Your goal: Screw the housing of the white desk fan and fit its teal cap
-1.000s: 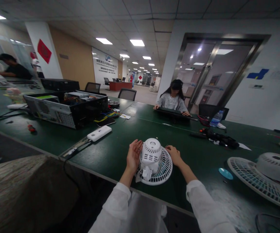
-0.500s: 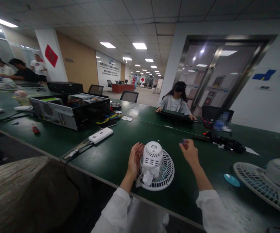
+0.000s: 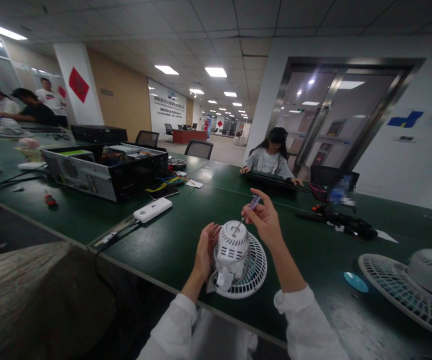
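A white fan motor housing (image 3: 231,246) stands on a round white grille (image 3: 258,270) near the table's front edge. My left hand (image 3: 205,250) rests against the housing's left side, its fingers curved and apart from one another in part. Above the housing, my right hand (image 3: 263,217) holds a screwdriver (image 3: 254,202) by its purple handle. The metal shaft slants down to the recess in the housing's top; whether the tip touches a screw cannot be made out.
An open computer case (image 3: 114,175) and a white power strip (image 3: 153,210) lie left. Right are a blue disc (image 3: 356,282), another fan grille (image 3: 384,280) and black tools (image 3: 343,220). A person (image 3: 272,157) sits opposite, hands on a dark panel.
My right hand has moved left from beside the fan part to above it, bringing the screwdriver to the housing's top. My left hand has stayed at the housing's side.
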`<state>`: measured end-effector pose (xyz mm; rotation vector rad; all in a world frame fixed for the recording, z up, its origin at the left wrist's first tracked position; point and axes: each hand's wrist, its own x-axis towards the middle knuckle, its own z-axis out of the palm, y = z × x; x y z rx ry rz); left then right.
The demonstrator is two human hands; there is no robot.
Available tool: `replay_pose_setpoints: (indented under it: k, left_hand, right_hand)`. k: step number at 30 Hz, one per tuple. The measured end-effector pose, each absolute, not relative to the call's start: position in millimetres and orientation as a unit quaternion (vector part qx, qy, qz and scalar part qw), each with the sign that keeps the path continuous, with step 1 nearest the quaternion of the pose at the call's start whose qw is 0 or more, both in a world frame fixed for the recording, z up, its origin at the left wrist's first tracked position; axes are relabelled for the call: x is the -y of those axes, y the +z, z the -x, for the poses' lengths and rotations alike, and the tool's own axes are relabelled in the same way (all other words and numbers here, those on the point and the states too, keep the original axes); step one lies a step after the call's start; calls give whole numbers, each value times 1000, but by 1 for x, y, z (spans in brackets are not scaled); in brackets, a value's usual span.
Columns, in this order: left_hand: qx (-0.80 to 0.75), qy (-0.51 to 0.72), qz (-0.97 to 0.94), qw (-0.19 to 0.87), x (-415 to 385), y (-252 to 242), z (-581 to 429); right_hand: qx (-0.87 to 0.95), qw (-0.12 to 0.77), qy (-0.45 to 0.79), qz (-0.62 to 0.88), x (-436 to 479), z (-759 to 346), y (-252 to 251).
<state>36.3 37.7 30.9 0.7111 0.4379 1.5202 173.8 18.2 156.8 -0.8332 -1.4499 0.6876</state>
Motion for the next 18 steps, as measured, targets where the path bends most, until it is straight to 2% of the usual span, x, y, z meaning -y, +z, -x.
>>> replay_pose_setpoints:
  k: [10, 18]
  left_hand:
    - [-195, 666, -318, 646, -37, 32, -37]
    - [-207, 660, -328, 643, -34, 36, -35]
  right_hand:
    - [657, 591, 299, 359, -20, -177, 162]
    - [756, 477, 271, 358, -21, -178, 180]
